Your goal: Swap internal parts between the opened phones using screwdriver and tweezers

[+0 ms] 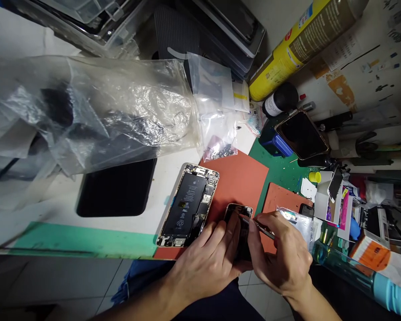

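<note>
A small phone (243,238) with a dark body and a pale rim lies at the bench's front edge, partly hidden by my hands. My left hand (212,256) grips it, fingers over its left side and thumb along the near end. Pinched in my right hand (282,249) is a thin metal hand tool (263,229), its tip at the phone's upper part. Whether it is tweezers or a pick I cannot tell. Just left of my left hand lies a larger opened phone (189,205), its black battery and boards exposed.
A dark phone or screen (116,189) lies left under a big clear plastic bag (147,107). Small parts sit in a clear bag (220,149). A yellow spray can (297,44), a propped phone (302,133) and a blue-capped bottle (364,272) stand or lie to the right.
</note>
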Demonstrator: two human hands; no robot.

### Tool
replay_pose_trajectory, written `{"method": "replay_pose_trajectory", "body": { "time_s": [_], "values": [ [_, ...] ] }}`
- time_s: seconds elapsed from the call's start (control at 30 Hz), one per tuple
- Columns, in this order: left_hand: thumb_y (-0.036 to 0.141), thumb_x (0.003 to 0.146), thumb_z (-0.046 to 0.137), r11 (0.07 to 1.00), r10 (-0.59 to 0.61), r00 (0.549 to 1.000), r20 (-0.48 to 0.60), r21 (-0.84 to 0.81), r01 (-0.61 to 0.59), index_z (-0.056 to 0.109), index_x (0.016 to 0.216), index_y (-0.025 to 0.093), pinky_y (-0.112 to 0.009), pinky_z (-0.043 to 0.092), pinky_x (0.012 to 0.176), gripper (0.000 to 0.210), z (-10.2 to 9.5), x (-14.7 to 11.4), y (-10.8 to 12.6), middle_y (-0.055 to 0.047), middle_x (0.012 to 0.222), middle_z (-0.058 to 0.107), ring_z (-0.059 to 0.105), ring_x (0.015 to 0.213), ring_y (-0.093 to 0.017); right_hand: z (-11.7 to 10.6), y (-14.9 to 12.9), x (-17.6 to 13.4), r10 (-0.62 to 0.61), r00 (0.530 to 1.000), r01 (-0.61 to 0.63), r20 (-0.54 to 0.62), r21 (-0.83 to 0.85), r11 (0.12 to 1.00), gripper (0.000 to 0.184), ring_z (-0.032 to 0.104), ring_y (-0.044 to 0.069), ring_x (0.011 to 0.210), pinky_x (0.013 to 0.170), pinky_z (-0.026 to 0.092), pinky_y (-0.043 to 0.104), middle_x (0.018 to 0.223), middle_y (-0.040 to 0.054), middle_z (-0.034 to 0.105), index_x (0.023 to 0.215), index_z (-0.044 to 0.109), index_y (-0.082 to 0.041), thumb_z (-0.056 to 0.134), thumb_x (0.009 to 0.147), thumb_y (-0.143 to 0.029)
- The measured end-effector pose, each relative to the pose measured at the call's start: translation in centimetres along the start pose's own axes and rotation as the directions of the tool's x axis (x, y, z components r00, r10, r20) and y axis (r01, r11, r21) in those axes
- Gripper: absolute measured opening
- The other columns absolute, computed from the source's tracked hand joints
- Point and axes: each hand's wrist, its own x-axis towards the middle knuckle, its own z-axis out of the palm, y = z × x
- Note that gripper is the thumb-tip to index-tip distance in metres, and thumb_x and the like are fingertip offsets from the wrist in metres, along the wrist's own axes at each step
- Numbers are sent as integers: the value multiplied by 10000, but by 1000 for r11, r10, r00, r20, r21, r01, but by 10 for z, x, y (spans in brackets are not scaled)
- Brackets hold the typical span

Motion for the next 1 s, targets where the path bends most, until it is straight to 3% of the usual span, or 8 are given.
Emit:
{"method": "replay_pose_trajectory", "body": {
  "time_s": [0.1, 0.7, 0.83, 1.0],
  "values": [
    [543, 1083, 554, 1000, -1, 1000, -18, -3, 1, 760, 1268, 50, -466, 471, 1038, 566, 2, -2, 0, -185, 1173, 817, 685, 1102, -324, 1, 1, 0, -5, 1000, 5, -8, 2, 1000, 137, 641, 155, 559, 497, 513, 303, 736, 10, 717, 1093, 653, -150, 696, 993, -66],
    [529, 1089, 539, 1000, -8, 1000, -30, -16, 7, 763, 1267, 48, -471, 474, 1046, 560, 3, -4, 0, -203, 1200, 808, 700, 1079, -324, 2, 3, -1, -34, 999, 33, -28, -41, 999, 120, 631, 161, 565, 517, 547, 311, 701, -2, 673, 1061, 675, -166, 705, 976, -86],
    [538, 1089, 536, 1000, 1, 1000, -13, -16, -2, 718, 1358, 33, -467, 471, 1033, 601, 2, -2, 0, -218, 1262, 790, 694, 1081, -326, 2, 3, 0, -37, 999, 37, -2, 3, 999, 121, 627, 163, 578, 525, 543, 314, 718, 9, 680, 1079, 669, -150, 679, 987, -72],
    [499, 1111, 493, 1000, 4, 1000, -27, -15, -5, 734, 1311, 25, -469, 465, 1031, 567, 1, 0, -1, -205, 1217, 804, 690, 1083, -332, 2, 2, 2, -41, 999, 41, -2, 17, 999, 113, 621, 164, 577, 529, 520, 314, 731, 17, 680, 1064, 671, -132, 700, 978, -65]
  ]
}}
